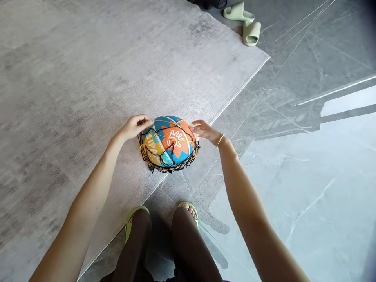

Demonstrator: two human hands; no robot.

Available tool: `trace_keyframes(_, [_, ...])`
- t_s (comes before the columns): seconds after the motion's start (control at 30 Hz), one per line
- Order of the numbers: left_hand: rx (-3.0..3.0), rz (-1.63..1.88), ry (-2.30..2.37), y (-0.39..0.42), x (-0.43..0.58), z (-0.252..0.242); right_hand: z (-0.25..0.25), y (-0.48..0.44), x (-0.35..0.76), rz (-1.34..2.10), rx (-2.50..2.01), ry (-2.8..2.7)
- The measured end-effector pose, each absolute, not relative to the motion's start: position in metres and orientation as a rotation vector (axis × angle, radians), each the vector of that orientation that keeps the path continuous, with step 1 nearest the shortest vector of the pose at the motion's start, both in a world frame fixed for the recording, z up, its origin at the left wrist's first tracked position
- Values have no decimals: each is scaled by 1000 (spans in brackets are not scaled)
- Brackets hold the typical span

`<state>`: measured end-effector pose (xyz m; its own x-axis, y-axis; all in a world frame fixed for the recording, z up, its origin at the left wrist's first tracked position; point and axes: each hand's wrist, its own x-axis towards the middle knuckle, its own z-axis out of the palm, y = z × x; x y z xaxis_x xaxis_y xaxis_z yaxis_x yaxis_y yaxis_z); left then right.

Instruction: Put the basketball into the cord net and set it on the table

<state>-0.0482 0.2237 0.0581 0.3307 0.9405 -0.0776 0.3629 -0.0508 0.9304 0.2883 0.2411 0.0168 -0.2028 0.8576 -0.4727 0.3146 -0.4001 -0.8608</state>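
A blue, orange and yellow ball with white markings rests at the rug's edge, in front of my feet. Black and yellow net cords cross over it and bunch around its lower side. At the ball's upper left, my left hand has its fingers pinched together on the net. My right hand, with a gold bracelet on its wrist, is at the upper right side, thumb and fingers closed on the net's cord there. The underside of the ball is hidden.
A pale grey rug spreads to the left, its bound edge running diagonally. Shiny grey floor tiles lie to the right. Two light green slippers lie past the rug's far corner, near a dark object. My feet wear green slippers.
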Motion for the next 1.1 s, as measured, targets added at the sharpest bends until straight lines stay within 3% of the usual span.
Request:
trace_keyframes(0.4, [1575, 425, 1217, 242, -61, 63, 70, 258, 249, 1212, -1176, -2123])
trace_keyframes(0.6, [1594, 495, 1174, 225, -69, 57, 85, 280, 231, 1253, -960, -2400])
trace_keyframes(0.9, [1346, 896, 1485, 250, -35, 14, 71, 295, 224, 1510, -1029, -2142])
trace_keyframes(1.1, [1241, 659, 1582, 276, -16, -9, 12, 319, 228, 1487, -1452, -1629])
